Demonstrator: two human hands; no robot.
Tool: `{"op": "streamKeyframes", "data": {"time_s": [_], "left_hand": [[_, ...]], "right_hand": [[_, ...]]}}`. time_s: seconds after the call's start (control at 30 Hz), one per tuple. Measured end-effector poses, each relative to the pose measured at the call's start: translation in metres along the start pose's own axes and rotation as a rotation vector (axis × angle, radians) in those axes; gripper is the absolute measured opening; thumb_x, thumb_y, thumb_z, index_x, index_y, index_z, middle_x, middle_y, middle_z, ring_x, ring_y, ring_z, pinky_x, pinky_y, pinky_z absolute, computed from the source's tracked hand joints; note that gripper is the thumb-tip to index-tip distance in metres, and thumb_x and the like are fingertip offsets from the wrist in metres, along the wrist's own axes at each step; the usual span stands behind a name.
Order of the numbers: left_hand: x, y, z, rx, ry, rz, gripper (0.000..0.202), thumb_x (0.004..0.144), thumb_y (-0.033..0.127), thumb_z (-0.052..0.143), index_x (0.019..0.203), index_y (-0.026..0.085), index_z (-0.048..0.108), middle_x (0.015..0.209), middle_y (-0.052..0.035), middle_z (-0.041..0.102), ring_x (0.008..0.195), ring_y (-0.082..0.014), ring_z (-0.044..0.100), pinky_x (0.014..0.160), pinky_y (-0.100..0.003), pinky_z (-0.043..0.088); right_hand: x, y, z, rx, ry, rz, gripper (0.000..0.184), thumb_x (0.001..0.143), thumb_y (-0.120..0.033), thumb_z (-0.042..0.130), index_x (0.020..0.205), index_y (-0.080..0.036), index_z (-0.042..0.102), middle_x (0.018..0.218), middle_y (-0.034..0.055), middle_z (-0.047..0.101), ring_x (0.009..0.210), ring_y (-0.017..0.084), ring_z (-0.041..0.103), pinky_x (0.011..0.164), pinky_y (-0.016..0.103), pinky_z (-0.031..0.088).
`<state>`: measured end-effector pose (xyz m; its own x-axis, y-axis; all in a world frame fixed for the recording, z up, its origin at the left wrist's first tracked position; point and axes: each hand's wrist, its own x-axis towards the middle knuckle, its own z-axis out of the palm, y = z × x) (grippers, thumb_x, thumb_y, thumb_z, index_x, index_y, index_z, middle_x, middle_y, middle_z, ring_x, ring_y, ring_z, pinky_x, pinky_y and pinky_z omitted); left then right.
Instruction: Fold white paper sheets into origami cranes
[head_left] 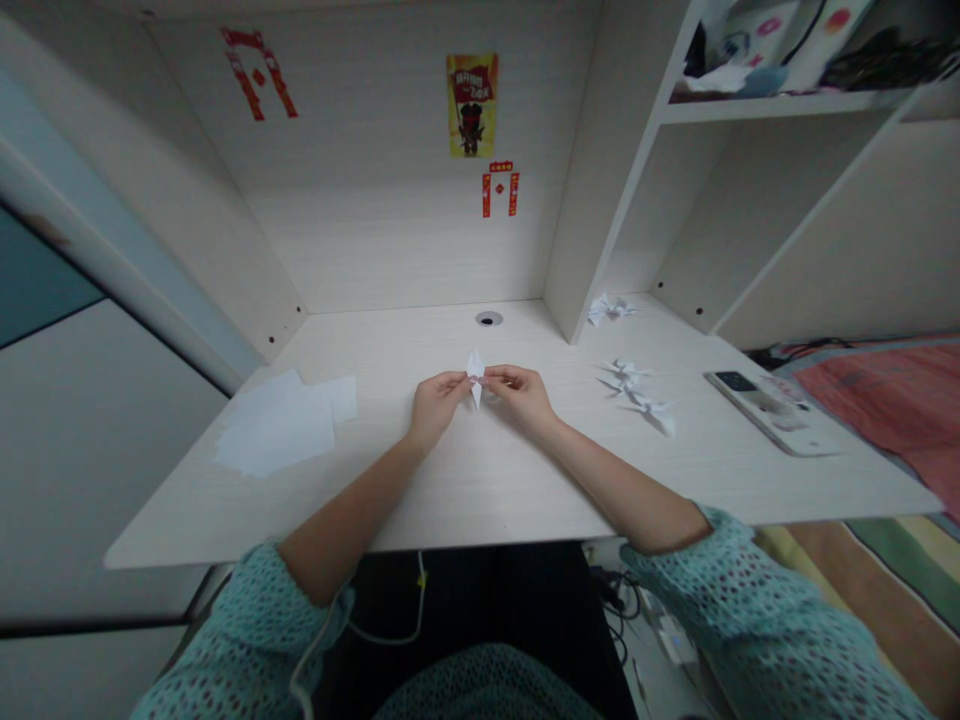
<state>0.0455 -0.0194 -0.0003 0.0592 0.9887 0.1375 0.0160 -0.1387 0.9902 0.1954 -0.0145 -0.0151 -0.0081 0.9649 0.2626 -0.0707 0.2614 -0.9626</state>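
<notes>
A small white folded paper piece point(475, 375) stands upright between both of my hands, just above the pale wooden desk point(480, 480). My left hand point(435, 403) pinches its left side with fingers closed. My right hand point(519, 393) pinches its right side the same way. The paper's pointed tips show above and below my fingertips.
Several flat white paper sheets point(279, 425) lie at the desk's left. Folded paper cranes point(636, 390) sit to the right, more of them point(611, 309) under the shelf. A phone point(772, 410) lies at the far right. A cable hole point(488, 319) is at the back.
</notes>
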Motion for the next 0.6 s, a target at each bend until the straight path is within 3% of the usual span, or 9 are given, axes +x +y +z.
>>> {"op": "streamKeyframes", "data": {"time_s": [0.23, 0.43, 0.6], "left_hand": [[-0.0011, -0.0020, -0.0012, 0.053, -0.064, -0.066, 0.026, 0.064, 0.040, 0.070, 0.076, 0.017, 0.069, 0.073, -0.0062, 0.069, 0.069, -0.0180, 0.063, 0.062, -0.028, 0.046], [-0.0022, -0.0025, 0.0010, 0.025, -0.121, -0.086, 0.026, 0.065, 0.040, 0.070, 0.075, 0.016, 0.066, 0.071, -0.0059, 0.068, 0.066, -0.0165, 0.063, 0.061, -0.026, 0.046], [-0.0024, 0.0021, -0.0008, 0.020, -0.157, -0.068, 0.031, 0.064, 0.041, 0.071, 0.078, 0.015, 0.066, 0.068, -0.0040, 0.067, 0.065, -0.0145, 0.062, 0.063, -0.025, 0.046]], "right_hand": [[0.0011, 0.0028, -0.0008, -0.061, 0.035, 0.014, 0.025, 0.067, -0.040, 0.067, 0.076, -0.017, 0.071, 0.074, 0.0039, 0.070, 0.062, 0.014, 0.058, 0.060, 0.026, 0.043], [-0.0005, -0.0014, 0.0009, -0.078, 0.060, -0.017, 0.020, 0.066, -0.036, 0.069, 0.068, -0.017, 0.070, 0.065, 0.0021, 0.067, 0.056, 0.012, 0.053, 0.057, 0.025, 0.039], [-0.0002, -0.0025, -0.0007, -0.005, 0.034, 0.039, 0.021, 0.063, -0.037, 0.071, 0.068, -0.017, 0.070, 0.066, 0.0019, 0.067, 0.058, 0.012, 0.052, 0.057, 0.025, 0.037]]}}
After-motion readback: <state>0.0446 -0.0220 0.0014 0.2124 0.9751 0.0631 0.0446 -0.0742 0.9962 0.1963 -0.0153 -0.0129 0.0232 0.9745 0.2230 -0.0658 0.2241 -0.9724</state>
